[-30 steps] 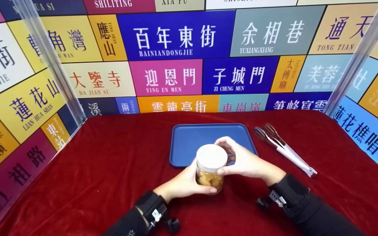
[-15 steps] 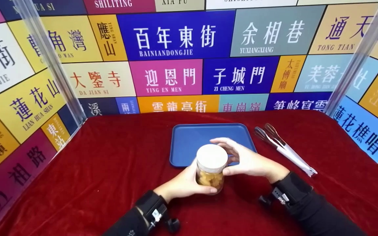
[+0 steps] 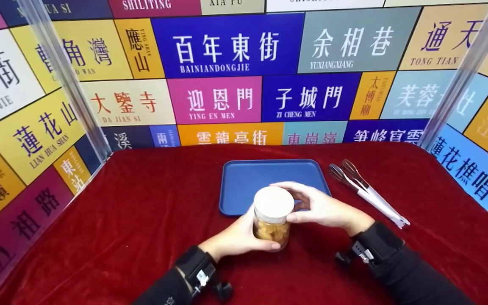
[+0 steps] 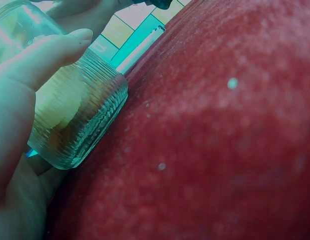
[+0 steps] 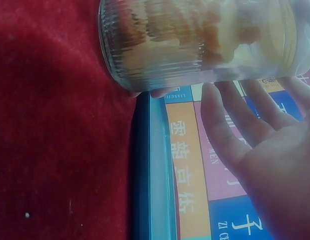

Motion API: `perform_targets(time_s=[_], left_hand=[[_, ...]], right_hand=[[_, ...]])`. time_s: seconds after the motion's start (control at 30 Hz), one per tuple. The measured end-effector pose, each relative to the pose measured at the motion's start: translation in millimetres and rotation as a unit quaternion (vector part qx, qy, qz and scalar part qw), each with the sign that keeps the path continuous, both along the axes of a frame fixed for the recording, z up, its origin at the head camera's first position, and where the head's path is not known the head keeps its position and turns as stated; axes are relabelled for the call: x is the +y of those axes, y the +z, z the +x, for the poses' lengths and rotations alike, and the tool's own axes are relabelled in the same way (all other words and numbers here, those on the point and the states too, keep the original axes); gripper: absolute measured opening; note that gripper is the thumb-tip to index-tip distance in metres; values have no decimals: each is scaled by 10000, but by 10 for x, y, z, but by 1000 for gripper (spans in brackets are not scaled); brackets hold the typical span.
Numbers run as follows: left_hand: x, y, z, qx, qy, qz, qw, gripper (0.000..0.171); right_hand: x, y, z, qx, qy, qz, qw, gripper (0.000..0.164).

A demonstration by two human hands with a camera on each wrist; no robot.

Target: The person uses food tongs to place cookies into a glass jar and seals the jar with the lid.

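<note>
A ribbed clear jar (image 3: 271,231) holding pale yellow and brownish chunks stands upright on the red cloth. Its whitish round lid (image 3: 273,202) is on top. My left hand (image 3: 232,238) grips the lower body, thumb across the near side; in the left wrist view that thumb lies over the glass jar (image 4: 79,105). My right hand (image 3: 324,209) holds the lid's right side, thumb at the near edge and fingers round the far edge. In the right wrist view the fingertips of the right hand (image 5: 275,145) are partly hidden behind the jar (image 5: 190,45).
A blue tray (image 3: 244,178) lies just behind the jar, partly covered by the jar and hands. To the right, tongs (image 3: 369,195) with white handles rest on the red cloth (image 3: 151,220). Sign-printed walls (image 3: 227,46) and clear corner posts enclose the table.
My right hand has turned a little around the lid, its fingers moving left along the far edge and its thumb slightly right. The left hand and jar have stayed in place.
</note>
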State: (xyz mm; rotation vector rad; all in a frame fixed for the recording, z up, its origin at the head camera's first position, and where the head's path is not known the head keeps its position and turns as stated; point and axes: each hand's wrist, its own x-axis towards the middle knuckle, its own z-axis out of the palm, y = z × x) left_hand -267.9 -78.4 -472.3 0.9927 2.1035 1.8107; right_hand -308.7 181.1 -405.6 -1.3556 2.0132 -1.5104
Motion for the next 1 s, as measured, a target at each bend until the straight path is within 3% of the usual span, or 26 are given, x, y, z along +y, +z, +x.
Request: perform_targets(time_s=[0.37, 0.8, 1.0], left_hand=[[3, -1, -8, 77, 24, -38, 10000, 113], [-6, -14, -17, 90, 38, -74, 9999, 111], [-8, -13, -20, 73, 51, -116, 9999, 109]], right_hand=[[-13, -1, 12, 59, -90, 9, 9999, 70], [-107, -22, 97, 122, -944, 136, 9954, 73], [-129, -35, 108, 171, -1070, 173, 9940, 74]])
